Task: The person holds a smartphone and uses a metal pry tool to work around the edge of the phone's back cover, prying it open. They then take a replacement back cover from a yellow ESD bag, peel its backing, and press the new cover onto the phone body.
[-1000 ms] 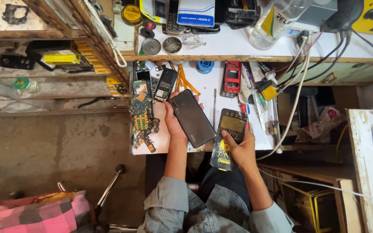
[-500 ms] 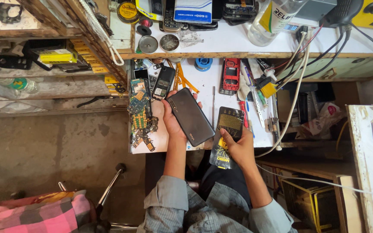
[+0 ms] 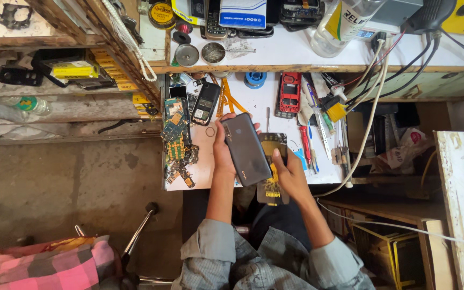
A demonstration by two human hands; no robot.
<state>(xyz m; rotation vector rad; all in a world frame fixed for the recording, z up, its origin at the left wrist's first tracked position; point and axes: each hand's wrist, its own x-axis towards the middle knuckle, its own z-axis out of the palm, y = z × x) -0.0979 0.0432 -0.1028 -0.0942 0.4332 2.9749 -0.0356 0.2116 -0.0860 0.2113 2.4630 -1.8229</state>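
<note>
So the left hand is wrapped around a dark grey smartphone, back side up, fingers curled along its far edge, holding it tilted just above the white surface. The right hand is mostly open, with a fingertip pressed down on a dark flat pad with a gold pattern that lies partly under the phone and hangs off the near edge of the surface. It isn't really gripping anything, just touching.

What could go wrong, as I see it: the phone is held by one hand only, over a crowded spot, so a slip would drop it onto the pile of green circuit boards or off the edge to the floor. That pad overhanging the edge could slide off too if the fingertip lifts.

Counts, as far as I can tell: one grey smartphone in hand, one black keypad phone lying just beyond it, one red phone frame, one red-handled screwdriver, one blue roll. The circuit boards are too jumbled to count properly, maybe several.
</note>
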